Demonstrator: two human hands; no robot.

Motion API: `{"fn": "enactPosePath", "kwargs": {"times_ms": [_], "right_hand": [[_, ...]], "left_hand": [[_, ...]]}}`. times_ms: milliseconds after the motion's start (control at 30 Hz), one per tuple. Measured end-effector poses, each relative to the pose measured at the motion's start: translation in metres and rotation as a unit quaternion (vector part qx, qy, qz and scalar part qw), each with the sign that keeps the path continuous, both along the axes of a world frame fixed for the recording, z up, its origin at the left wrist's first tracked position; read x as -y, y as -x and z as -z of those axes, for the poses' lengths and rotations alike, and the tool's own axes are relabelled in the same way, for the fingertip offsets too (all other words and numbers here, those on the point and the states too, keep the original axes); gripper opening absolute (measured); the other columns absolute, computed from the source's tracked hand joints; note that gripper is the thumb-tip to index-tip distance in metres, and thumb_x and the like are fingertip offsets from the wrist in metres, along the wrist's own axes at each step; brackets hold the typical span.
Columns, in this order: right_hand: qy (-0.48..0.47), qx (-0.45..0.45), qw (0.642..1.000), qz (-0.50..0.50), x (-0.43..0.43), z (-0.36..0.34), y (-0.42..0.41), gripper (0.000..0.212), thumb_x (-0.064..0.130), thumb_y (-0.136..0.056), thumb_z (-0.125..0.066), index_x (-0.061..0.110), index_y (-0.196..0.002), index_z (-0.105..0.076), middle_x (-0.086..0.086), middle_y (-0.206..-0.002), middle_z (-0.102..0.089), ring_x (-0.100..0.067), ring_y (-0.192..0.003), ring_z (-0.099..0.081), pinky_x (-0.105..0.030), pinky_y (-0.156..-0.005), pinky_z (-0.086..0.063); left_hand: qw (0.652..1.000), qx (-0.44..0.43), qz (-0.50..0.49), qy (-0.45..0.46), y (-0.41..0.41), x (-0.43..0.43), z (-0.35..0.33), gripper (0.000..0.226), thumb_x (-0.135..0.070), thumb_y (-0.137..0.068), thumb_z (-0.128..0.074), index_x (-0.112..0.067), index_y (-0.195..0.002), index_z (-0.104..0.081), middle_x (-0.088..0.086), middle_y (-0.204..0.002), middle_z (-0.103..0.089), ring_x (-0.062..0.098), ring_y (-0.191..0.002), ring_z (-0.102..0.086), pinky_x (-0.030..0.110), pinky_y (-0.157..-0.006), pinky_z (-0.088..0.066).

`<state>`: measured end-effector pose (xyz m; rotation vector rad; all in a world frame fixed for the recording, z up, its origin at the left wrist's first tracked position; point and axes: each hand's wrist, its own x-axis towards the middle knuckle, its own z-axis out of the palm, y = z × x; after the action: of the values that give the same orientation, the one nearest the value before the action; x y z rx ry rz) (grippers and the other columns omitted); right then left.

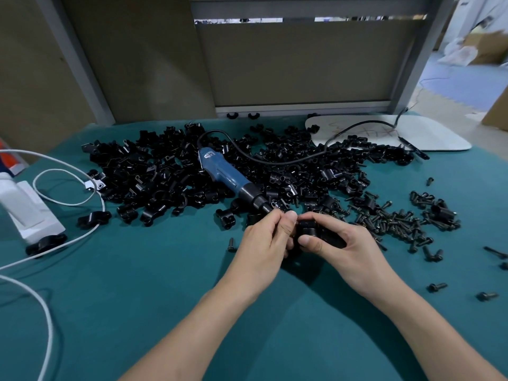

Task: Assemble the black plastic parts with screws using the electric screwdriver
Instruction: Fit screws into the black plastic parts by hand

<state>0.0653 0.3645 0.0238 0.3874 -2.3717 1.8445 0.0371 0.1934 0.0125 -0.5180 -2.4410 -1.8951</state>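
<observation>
Both hands meet over the green table [137, 298] just in front of a big heap of black plastic parts [170, 171]. My right hand [349, 248] grips a black plastic part [310, 229], thumb on top. My left hand [264, 243] pinches the same part's left side with thumb and fingertips. Whether a screw sits between the fingers is hidden. The blue electric screwdriver [225, 174] lies on the heap, its black tip pointing at my left hand's fingers. Loose black screws [398, 221] are piled to the right of my right hand.
A white tray [428, 133] lies at the back right with the screwdriver's black cable [288, 160] running over it. White cables [68, 202] and a white device [33, 213] sit at the left. Single screws [437, 286] lie scattered at the right. A grey partition stands behind the table.
</observation>
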Motion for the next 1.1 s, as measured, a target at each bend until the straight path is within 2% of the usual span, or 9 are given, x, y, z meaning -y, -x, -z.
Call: {"fn": "enactPosePath", "kwargs": {"times_ms": [133, 233, 367, 467, 600, 733, 867, 933, 1100], "right_hand": [[-0.014, -0.012, 1.000, 0.007, -0.0008, 0.0002, 0.0009, 0.028, 0.037, -0.084, -0.075, 0.051, -0.108, -0.073, 0.018, -0.094, -0.077, 0.004, -0.088, -0.070, -0.006, -0.080, -0.047], [0.000, -0.009, 1.000, 0.006, -0.0029, 0.0020, 0.0024, 0.028, 0.040, -0.083, -0.075, 0.047, -0.110, -0.073, 0.009, -0.094, -0.079, -0.007, -0.089, -0.075, -0.012, -0.082, -0.051], [0.007, -0.012, 1.000, -0.001, -0.0031, 0.0042, 0.0036, 0.027, 0.040, -0.083, -0.075, 0.047, -0.109, -0.073, 0.008, -0.095, -0.079, -0.011, -0.091, -0.076, -0.015, -0.084, -0.054], [0.025, -0.013, 1.000, 0.005, -0.0039, 0.0051, 0.0049, 0.027, 0.038, -0.082, -0.076, 0.045, -0.108, -0.074, 0.005, -0.093, -0.079, -0.012, -0.087, -0.076, -0.015, -0.082, -0.055], [0.018, -0.009, 1.000, 0.002, -0.0044, 0.0053, 0.0044, 0.025, 0.035, -0.085, -0.076, 0.041, -0.109, -0.075, 0.009, -0.095, -0.078, -0.004, -0.088, -0.073, -0.013, -0.082, -0.051], [-0.011, -0.008, 1.000, 0.006, -0.0035, 0.0034, 0.0031, 0.026, 0.034, -0.086, -0.075, 0.040, -0.111, -0.073, 0.018, -0.097, -0.076, 0.006, -0.092, -0.068, -0.007, -0.083, -0.046], [-0.032, -0.006, 0.999, 0.011, -0.0041, 0.0040, 0.0037, 0.025, 0.035, -0.086, -0.076, 0.042, -0.110, -0.072, 0.019, -0.099, -0.076, 0.005, -0.093, -0.067, -0.010, -0.085, -0.046], [-0.017, -0.004, 1.000, 0.009, -0.0038, 0.0050, 0.0039, 0.023, 0.034, -0.086, -0.076, 0.040, -0.108, -0.073, 0.014, -0.096, -0.076, 0.001, -0.089, -0.068, -0.014, -0.085, -0.050], [0.038, 0.008, 0.999, -0.004, -0.0038, 0.0072, 0.0054, 0.029, 0.031, -0.087, -0.075, 0.023, -0.114, -0.075, -0.004, -0.100, -0.077, -0.030, -0.095, -0.073, -0.038, -0.091, -0.061]], "left_hand": [[1.000, 0.003, -0.003, 0.007, 0.0019, 0.0001, -0.0001, 0.030, -0.049, -0.101, -0.050, -0.028, -0.081, -0.056, -0.013, -0.069, -0.062, 0.002, -0.062, -0.054, 0.028, -0.060, -0.047], [0.999, 0.030, 0.013, -0.029, 0.0029, -0.0002, -0.0001, 0.015, -0.035, -0.101, -0.058, -0.033, -0.086, -0.059, -0.021, -0.074, -0.064, -0.002, -0.069, -0.058, 0.017, -0.062, -0.046], [0.997, 0.041, 0.030, -0.062, 0.0061, 0.0001, -0.0008, 0.015, -0.020, -0.099, -0.064, -0.031, -0.089, -0.061, -0.018, -0.080, -0.066, -0.001, -0.075, -0.059, 0.018, -0.065, -0.047], [0.994, 0.056, 0.025, -0.096, 0.0057, 0.0009, -0.0034, 0.005, -0.028, -0.097, -0.067, -0.027, -0.096, -0.063, -0.016, -0.079, -0.067, 0.003, -0.069, -0.060, 0.020, -0.058, -0.048], [0.995, 0.069, 0.016, -0.065, 0.0033, 0.0004, -0.0060, 0.032, -0.048, -0.098, -0.054, -0.021, -0.082, -0.060, -0.011, -0.061, -0.062, 0.004, -0.049, -0.053, 0.019, -0.047, -0.043], [0.997, 0.060, 0.019, -0.045, 0.0025, -0.0001, -0.0061, 0.033, -0.038, -0.102, -0.052, -0.018, -0.078, -0.061, -0.011, -0.061, -0.060, 0.004, -0.048, -0.051, 0.017, -0.045, -0.041], [0.997, 0.055, 0.018, -0.054, 0.0018, 0.0013, -0.0047, 0.026, -0.031, -0.102, -0.055, -0.016, -0.082, -0.063, -0.008, -0.062, -0.062, 0.005, -0.052, -0.054, 0.016, -0.050, -0.044], [0.997, 0.050, 0.009, -0.059, 0.0013, 0.0005, -0.0030, 0.022, -0.030, -0.101, -0.057, -0.017, -0.085, -0.065, -0.007, -0.066, -0.065, 0.006, -0.056, -0.056, 0.018, -0.053, -0.047], [0.999, 0.019, -0.010, -0.046, 0.0000, -0.0007, -0.0005, 0.016, -0.033, -0.101, -0.059, -0.027, -0.088, -0.067, -0.004, -0.071, -0.069, 0.006, -0.062, -0.060, 0.018, -0.058, -0.048]]}}
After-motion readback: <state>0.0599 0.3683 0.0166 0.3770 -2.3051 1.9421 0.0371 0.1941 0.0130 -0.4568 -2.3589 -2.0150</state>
